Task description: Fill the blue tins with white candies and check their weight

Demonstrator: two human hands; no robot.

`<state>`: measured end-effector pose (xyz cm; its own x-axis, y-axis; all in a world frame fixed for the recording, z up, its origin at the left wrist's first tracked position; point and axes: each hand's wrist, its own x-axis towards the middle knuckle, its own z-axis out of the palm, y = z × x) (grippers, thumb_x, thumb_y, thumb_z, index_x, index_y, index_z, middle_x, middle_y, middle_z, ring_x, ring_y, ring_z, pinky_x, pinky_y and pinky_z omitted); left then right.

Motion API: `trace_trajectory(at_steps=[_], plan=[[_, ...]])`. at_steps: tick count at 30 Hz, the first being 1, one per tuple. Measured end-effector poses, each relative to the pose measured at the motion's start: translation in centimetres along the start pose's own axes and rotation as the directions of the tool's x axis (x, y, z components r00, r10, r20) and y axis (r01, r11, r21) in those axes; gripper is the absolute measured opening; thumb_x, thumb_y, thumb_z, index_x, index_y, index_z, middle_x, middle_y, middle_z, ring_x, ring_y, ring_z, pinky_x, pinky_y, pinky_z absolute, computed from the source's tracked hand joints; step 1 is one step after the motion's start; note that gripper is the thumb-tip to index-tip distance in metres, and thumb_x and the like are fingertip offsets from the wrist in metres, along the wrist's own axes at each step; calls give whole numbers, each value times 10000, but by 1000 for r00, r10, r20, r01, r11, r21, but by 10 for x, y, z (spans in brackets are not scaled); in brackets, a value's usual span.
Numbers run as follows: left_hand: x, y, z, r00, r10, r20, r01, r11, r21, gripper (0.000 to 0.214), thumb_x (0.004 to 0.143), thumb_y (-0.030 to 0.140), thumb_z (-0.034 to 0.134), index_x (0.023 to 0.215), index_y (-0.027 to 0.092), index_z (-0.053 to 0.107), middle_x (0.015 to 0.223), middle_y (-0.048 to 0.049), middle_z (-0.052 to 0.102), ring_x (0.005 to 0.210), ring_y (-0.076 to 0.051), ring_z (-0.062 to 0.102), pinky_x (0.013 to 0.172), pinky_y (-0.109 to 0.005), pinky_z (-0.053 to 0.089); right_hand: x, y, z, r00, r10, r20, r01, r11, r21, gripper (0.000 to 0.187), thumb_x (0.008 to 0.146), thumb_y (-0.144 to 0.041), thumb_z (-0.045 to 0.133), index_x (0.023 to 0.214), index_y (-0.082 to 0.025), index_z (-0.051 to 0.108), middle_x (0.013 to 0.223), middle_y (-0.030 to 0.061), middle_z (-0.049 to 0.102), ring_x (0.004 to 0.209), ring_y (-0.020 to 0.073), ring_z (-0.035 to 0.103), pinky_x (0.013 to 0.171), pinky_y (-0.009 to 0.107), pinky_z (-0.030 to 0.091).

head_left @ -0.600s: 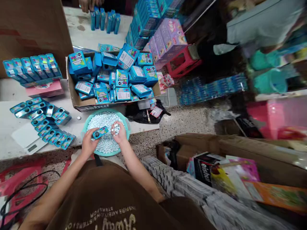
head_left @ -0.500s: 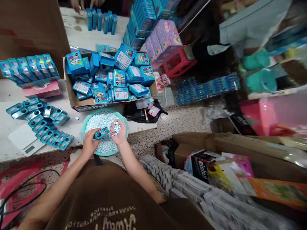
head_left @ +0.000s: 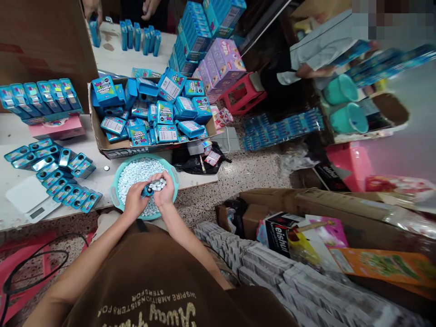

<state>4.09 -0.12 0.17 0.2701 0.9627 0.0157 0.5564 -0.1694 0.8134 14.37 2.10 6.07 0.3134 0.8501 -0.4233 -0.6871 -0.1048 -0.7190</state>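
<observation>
Over a turquoise basin (head_left: 113,190) of small pale candies (head_left: 136,170), my left hand (head_left: 135,200) grips a small blue candy tin (head_left: 146,190) with a dark round opening on top. My right hand (head_left: 165,190) is cupped around a handful of pale candies (head_left: 157,184), held right against the tin's opening. To the left stand several blue tins (head_left: 64,181) with round openings, beside a white scale (head_left: 27,195). A small round cap (head_left: 106,168) lies on the table between them and the basin.
A cardboard box (head_left: 112,152) full of blue tins stands behind the basin. Across the table, another person's hand (head_left: 92,11) touches a blue tin. Stacked purple boxes (head_left: 223,61) and a red stool (head_left: 241,95) are to the right. Grey stacked material (head_left: 259,263) lies at my right side.
My right hand has moved left with its candies and now meets the tin, which has tipped upright. The other person's hand across the table has shifted left to a tin.
</observation>
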Motion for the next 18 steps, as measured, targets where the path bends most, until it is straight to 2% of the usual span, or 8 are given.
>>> trace_trajectory(at_steps=[7,12,15,18], plan=[[0,6,2,997,-77,0,77,997,-21,408,673,178,596,1079,204,615,1067,-60,665,990,-232,603,884,-360,472,-4,1,0,995,-93,-27,88,986,-142,348,793,-387,478,503,-196,501,528,-12,526,550,119,512,614,287,435],[-1,8,1,997,-80,-17,80,997,-24,396,674,175,591,1068,195,618,1068,-62,668,1001,-230,604,895,-358,470,-5,0,1,996,-87,-12,85,990,-111,398,814,-398,472,470,-198,474,472,-27,482,521,115,506,620,289,440],[-1,9,1,997,-74,-21,74,997,-19,431,670,172,595,1101,192,608,1089,-68,663,1012,-231,602,900,-357,470,-7,0,0,993,-117,1,116,987,-112,388,822,-364,462,473,-193,485,533,-8,541,598,126,554,685,300,451],[-1,12,1,998,-57,-19,57,998,-23,450,666,153,580,1113,199,604,1098,-63,661,1020,-227,600,909,-358,468,-8,0,1,988,-154,-25,150,984,-98,372,816,-351,467,483,-188,494,582,-2,567,617,120,550,675,289,443]])
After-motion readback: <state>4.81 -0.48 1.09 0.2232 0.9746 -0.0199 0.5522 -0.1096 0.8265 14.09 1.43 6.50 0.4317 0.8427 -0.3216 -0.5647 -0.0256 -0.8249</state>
